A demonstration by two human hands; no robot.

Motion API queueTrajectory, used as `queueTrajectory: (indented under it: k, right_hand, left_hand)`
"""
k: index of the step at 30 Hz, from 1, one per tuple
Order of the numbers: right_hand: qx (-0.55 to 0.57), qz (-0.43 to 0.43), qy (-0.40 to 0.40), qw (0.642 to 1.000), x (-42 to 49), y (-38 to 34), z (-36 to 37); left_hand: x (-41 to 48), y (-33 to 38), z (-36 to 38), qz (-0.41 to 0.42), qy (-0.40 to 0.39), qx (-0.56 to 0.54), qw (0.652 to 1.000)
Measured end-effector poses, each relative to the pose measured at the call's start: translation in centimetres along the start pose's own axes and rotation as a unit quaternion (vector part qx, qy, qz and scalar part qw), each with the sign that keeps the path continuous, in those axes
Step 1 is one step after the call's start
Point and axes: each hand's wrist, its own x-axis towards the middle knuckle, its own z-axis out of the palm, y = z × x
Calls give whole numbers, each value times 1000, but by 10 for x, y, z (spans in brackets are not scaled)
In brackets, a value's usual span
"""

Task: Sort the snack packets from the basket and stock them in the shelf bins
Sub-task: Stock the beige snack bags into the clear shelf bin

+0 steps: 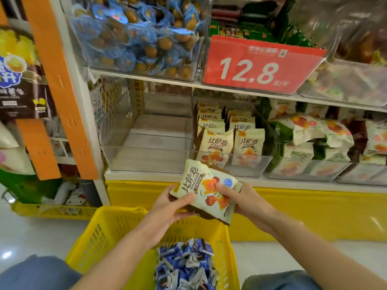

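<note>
Both of my hands hold a small stack of cream-and-brown snack packets [206, 190] in front of the lower shelf. My left hand [171, 206] grips the stack's left end, thumb on top. My right hand [240, 198] grips its right end, thumb on the printed face. Just behind the stack, a clear bin [251, 162] holds rows of the same cream packets [222, 141] standing upright. To its left stands a clear bin [146, 162] with nothing in it. Below my arms, the yellow basket [109, 233] holds several small blue-and-white packets [186, 266].
Bins of green-and-white packets [310, 139] fill the lower shelf to the right. The upper shelf carries a bin of blue-wrapped snacks [136, 36] and a red 12.8 price sign [257, 65]. An orange upright [58, 86] and hanging bags [18, 76] stand at left. A yellow base panel [314, 212] runs under the shelf.
</note>
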Motion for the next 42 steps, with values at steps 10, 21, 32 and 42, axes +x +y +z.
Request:
queueTrajectory:
  k: [10,21,32,42]
  right_hand:
    - [-503,-254,94,820,-23,-8,-26]
    - [-576,-228,200,759,-18,-58,-82]
    - [-688,-206,226,658,47,-99,-116]
    - [-665,-160,118,719,95,-79,-128]
  left_hand:
    - [16,10,27,183,36,325,927]
    - [66,45,82,303,-84,478,820]
    - [124,21,67,322,29,682,656]
    - [132,16,64,343,23,694,633]
